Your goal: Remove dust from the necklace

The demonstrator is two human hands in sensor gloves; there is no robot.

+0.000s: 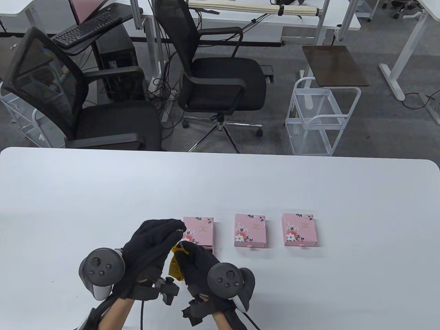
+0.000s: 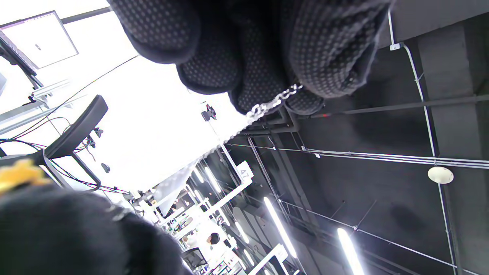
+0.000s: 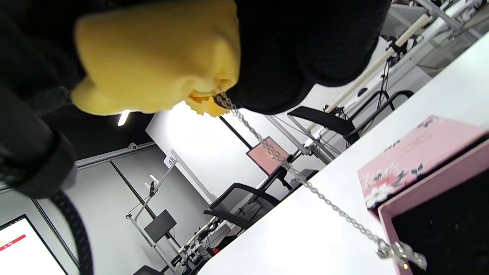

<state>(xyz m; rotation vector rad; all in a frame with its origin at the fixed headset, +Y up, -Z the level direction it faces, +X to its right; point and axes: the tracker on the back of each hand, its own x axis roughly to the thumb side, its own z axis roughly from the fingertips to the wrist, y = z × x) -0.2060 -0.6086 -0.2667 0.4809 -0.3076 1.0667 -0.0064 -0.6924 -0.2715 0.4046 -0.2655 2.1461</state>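
1. Left hand (image 1: 154,240): fingertips pinched on one end of the necklace (image 3: 305,183), held above the table (image 1: 309,192)
2. Right hand (image 1: 194,263): fingers closed around a yellow cloth (image 3: 153,53), pinching the chain through it
3. Chain: stretched taut between both hands
4. Beside the hands: pink box (image 1: 199,229), drawer open; two more pink boxes (image 1: 250,229) to its right

A white worktop (image 1: 103,192) carries three pink flowered boxes in a row: the first box (image 1: 199,231) just beyond the grip, its drawer pulled out, the second box (image 1: 250,230) and third box (image 1: 299,229) farther right.
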